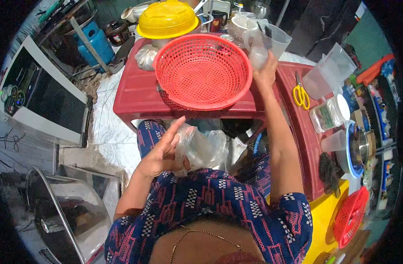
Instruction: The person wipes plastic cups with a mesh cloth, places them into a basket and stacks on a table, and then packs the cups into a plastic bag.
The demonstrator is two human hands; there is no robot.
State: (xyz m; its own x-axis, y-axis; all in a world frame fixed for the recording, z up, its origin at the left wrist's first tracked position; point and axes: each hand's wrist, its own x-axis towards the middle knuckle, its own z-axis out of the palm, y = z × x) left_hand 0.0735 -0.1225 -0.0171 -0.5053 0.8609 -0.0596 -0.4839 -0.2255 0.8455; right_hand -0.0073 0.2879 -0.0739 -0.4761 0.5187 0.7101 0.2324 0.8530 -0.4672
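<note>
At my lap, my left hand (159,156) is curled round the side of a clear plastic bag (203,152). What the bag holds, if anything, is hard to make out. My right hand (266,74) reaches out over the red table, its fingers closed round a small translucent plastic cup (258,57). Just behind that cup stands a clear plastic pitcher (276,40) with something dark in it. Between my arms, a round red plastic basket (203,72) rests near the front edge of the red table (140,99).
A yellow strainer (168,20) and a tied white bag (146,57) are at the back left. Yellow-handled scissors (300,94), a large clear container (327,75) and a white-lidded jar (329,113) occupy the right-hand table. A metal pot (73,215) stands low on the left.
</note>
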